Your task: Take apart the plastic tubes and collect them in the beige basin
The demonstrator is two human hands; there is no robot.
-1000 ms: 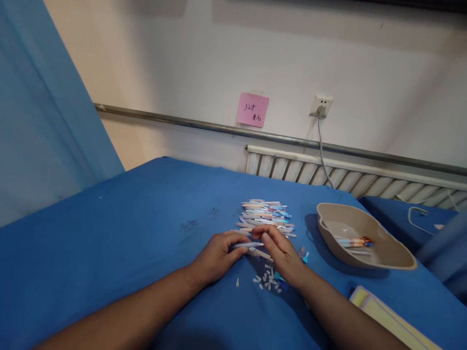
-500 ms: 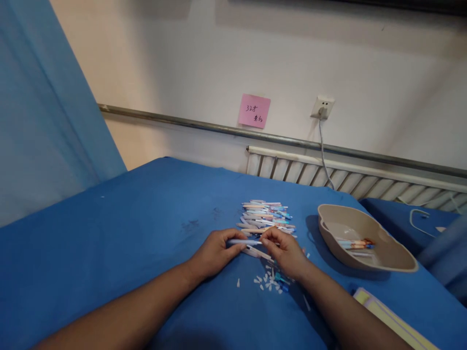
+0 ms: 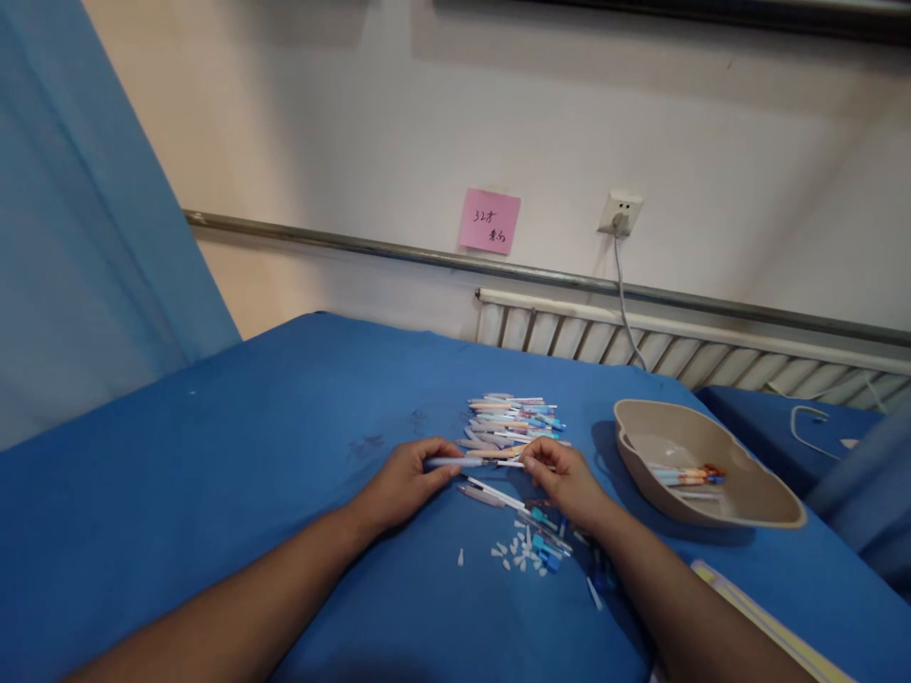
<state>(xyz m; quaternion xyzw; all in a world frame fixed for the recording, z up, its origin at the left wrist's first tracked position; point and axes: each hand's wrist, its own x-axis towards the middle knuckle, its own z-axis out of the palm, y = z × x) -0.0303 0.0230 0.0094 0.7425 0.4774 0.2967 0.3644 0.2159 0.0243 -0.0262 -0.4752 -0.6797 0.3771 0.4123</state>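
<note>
My left hand (image 3: 402, 479) pinches the barrel of a pale pen (image 3: 455, 462) and holds it level just above the blue cloth. My right hand (image 3: 566, 479) is closed in a pinch at the pen's other end, on a thin white refill (image 3: 511, 464) that sticks out of the barrel. Behind both hands lies a pile of pastel pens (image 3: 513, 422). In front of the right hand are loose pen parts (image 3: 491, 493) and several small white and blue tips (image 3: 528, 552).
A beige tray (image 3: 740, 493) with a few pens in it stands at the right. The table is covered in blue cloth (image 3: 249, 455). A yellow-edged pad (image 3: 769, 621) lies at the lower right. A pink note (image 3: 489, 220), a socket (image 3: 621, 212) and a radiator line the wall.
The two hands have drawn slightly apart along the pen, so the thin refill now shows between barrel and right hand. Both hands shifted a little away from me, towards the pile.
</note>
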